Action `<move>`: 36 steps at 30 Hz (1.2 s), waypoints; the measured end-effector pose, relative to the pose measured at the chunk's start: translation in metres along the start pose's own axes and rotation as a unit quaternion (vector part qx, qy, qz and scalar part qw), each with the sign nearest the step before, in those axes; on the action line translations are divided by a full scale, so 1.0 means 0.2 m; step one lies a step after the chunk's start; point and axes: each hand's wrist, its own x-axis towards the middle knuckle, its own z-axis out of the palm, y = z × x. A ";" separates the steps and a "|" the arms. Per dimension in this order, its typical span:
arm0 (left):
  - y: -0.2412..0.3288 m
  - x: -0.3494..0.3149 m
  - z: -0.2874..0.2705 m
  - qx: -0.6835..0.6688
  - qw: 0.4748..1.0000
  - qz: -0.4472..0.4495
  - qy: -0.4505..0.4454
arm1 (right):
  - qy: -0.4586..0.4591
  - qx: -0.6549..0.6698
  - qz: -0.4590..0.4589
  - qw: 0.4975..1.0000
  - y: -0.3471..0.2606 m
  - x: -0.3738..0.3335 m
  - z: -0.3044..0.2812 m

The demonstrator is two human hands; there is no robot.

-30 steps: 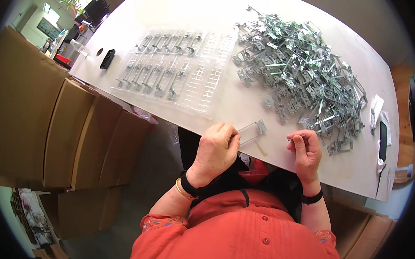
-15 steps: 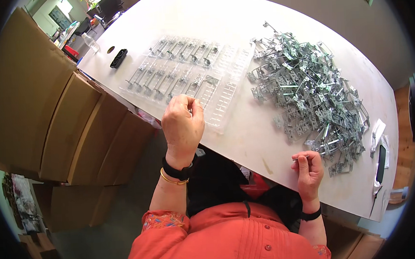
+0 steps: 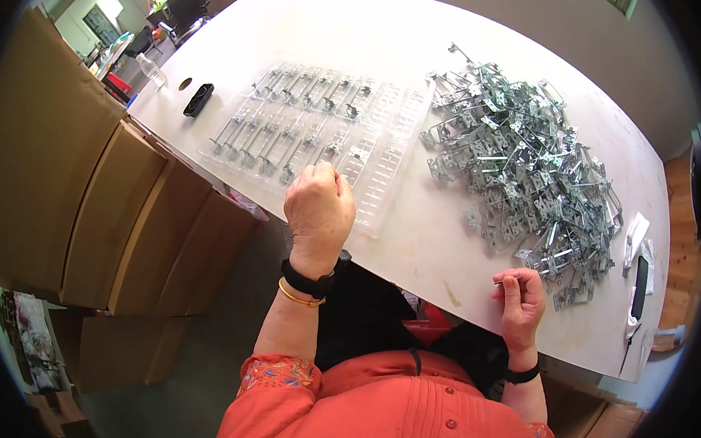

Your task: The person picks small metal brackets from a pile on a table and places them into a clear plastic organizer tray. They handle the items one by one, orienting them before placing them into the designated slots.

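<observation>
A clear plastic tray (image 3: 378, 221) lies on the table, with slim metal brackets (image 3: 289, 139) in two rows of its slots. My left hand (image 3: 318, 213) is closed over the tray's near side, knuckles up, beside the last filled slots. Its fingertips are turned away, so what they pinch is hidden. By the table's near edge, my right hand (image 3: 523, 309) pinches a small metal part (image 3: 498, 282) between thumb and fingers; only its end shows. Beyond that hand spreads a large heap of loose metal brackets (image 3: 521, 154).
A black oblong case (image 3: 198, 100) and a clear bottle (image 3: 151, 71) are at the table's far left. Cardboard boxes (image 3: 88, 201) stand along the left side. A black-handled tool (image 3: 639, 287) and white wrapping (image 3: 635, 236) lie at the right edge.
My left hand has turned more knuckles-up and shifted slightly right and nearer, hiding its fingertips. My right hand keeps its pinch in nearly the same place. The view has shifted a little.
</observation>
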 end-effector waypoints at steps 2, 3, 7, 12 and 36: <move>-0.01 0.00 0.01 0.008 1.000 -0.002 -0.011 | -0.002 -0.004 0.000 1.000 0.00 0.00 0.00; -0.02 0.01 0.01 0.010 1.000 -0.003 -0.016 | -0.002 -0.006 0.000 1.000 0.00 0.00 0.00; -0.03 0.01 0.03 0.013 0.999 -0.008 -0.030 | -0.002 -0.003 -0.002 1.000 0.00 0.00 0.00; -0.01 0.03 0.03 0.042 0.997 -0.025 -0.062 | -0.002 -0.006 -0.002 1.000 0.00 0.00 0.00; 0.02 0.04 0.00 0.082 0.987 -0.055 -0.125 | -0.002 -0.008 -0.004 1.000 0.01 0.00 0.00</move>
